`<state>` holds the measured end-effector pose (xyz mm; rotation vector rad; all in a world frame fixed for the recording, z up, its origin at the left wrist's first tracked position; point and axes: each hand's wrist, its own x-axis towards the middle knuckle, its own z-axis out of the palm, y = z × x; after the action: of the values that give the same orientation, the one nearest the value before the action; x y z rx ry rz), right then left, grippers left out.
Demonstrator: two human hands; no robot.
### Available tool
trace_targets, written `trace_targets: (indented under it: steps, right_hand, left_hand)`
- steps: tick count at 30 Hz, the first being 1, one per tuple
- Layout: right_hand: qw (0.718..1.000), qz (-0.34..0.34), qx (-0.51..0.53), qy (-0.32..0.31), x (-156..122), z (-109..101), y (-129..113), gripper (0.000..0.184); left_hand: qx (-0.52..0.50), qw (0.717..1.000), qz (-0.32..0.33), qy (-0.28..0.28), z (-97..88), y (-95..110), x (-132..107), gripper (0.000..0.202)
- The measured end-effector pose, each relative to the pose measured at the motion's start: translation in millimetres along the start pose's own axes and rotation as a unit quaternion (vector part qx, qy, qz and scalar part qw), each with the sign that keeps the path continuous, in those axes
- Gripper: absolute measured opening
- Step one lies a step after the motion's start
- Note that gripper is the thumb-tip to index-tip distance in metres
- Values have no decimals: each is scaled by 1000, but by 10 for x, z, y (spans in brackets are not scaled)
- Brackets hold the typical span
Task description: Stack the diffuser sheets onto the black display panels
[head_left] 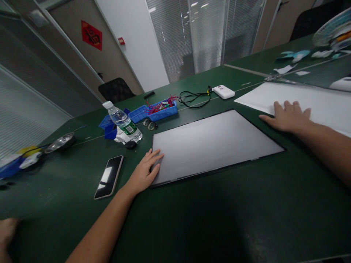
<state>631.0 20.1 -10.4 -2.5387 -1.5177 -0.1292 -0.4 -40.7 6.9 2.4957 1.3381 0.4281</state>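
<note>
A thin grey rectangular panel [214, 142] with a black edge lies flat on the green table. My left hand [145, 170] rests at the panel's left edge, fingers apart, the fingertips over its grey surface. Off to the right, my right hand [290, 117] is spread flat on the near left part of a large white sheet [315, 98], whose right part runs out of view. Neither hand is gripping anything. A phone [109, 177] lies left of my left hand, screen up.
Behind the panel's left end stand a tilted-looking water bottle [123, 122] and a blue tray [164, 111] of red-wired parts. A black cable [196, 100] joins a white box [224, 92]. A metal dish [60, 142] sits left. Another person's hand [8, 230] shows at lower left.
</note>
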Motion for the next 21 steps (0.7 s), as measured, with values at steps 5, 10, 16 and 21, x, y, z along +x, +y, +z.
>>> trace_targets:
  steps: [5,10,16,21]
  right_hand:
    - [997,38,-26,-60,-30,-67,-59,99]
    - [996,-6,-75,-43,-90,-199,-101,88]
    - [995,-51,-75,-41,-170,-344,-145,67]
    - [999,-6,-38,-12,-205,-441,-184,61]
  left_hand:
    - [0,1000,4,-2,10,-18,-5,56]
    - [0,1000,2,-1,14,-28,-10,55]
    - [0,1000,1,0,10,-32,-10,54]
    - [3,1000,1,-1,5,-13,-7,53]
